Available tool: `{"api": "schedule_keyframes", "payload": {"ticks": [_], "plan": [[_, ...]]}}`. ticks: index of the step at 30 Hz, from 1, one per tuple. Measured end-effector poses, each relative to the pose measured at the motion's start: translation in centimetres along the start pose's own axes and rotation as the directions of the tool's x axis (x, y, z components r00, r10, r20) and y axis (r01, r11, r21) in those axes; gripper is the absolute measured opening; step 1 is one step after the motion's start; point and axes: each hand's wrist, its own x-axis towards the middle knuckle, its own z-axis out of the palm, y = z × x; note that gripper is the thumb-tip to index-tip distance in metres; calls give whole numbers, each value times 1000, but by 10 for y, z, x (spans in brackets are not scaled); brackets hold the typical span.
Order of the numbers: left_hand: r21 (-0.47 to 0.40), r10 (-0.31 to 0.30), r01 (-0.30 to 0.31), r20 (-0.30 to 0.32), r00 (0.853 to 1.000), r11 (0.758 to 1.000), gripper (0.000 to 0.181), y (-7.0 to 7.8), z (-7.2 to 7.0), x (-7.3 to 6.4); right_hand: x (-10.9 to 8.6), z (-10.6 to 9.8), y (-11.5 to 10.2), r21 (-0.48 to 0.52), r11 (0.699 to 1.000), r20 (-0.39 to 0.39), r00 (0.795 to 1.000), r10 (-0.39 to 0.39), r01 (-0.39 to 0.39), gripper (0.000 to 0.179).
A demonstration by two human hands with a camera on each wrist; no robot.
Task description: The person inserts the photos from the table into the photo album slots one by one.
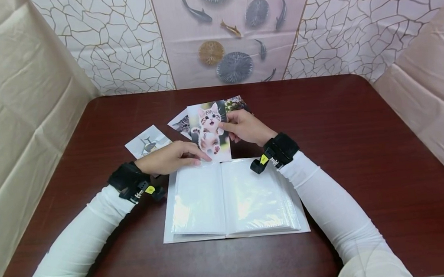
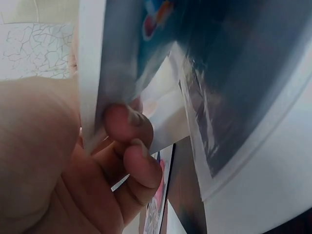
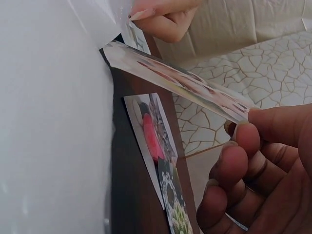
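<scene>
A photo of a kitten [image 1: 208,133] stands above the top edge of an open photo album [image 1: 197,197] with clear plastic pockets. Between thumb and fingers, my right hand [image 1: 248,127] pinches the photo by its right edge. The photo's lower end meets the top of the left page, by the plastic pocket [image 3: 100,24]; whether it is inside the pocket I cannot tell. At that same page's top, my left hand [image 1: 176,156] pinches the pocket's edge, fingers curled in the left wrist view. A dark blue picture [image 2: 234,58] shows through plastic there.
Behind the album, a photo with a grey cat [image 1: 181,123] and a photo of plants [image 1: 236,104] lie partly covered. Another pale photo [image 1: 147,140] lies by the left forearm. All rest on a dark red-brown table [image 1: 365,166], with patterned cloth [image 1: 112,42] behind.
</scene>
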Motion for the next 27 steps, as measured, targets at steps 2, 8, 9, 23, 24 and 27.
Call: {"api": "schedule_keyframes", "payload": {"ticks": [2, 8, 9, 23, 24, 27], "plan": [[1, 3, -3, 6, 1000, 1000, 27, 0, 0, 0, 0, 0, 0, -2, 1000, 2, 1000, 1, -1, 23], [52, -66, 66, 9, 998, 997, 11, 3, 0, 2, 0, -1, 0, 10, 1000, 6, 1000, 6, -6, 23], [59, -83, 83, 10, 996, 995, 8, 4, 1, 2, 0, -1, 0, 13, 1000, 5, 1000, 7, -7, 23], [142, -174, 163, 70, 982, 976, 23, 2, -18, -13, 2, 0, 2, 50, 998, -29, 999, -37, 39, 27], [140, -184, 172, 78, 980, 975, 24, 1, -20, -13, 2, -1, 2, 52, 998, -25, 999, -31, 32, 26], [113, -198, 187, 99, 975, 976, 25, 1, -25, -15, 2, -1, 3, 57, 998, -23, 1000, -2, 3, 22]]}}
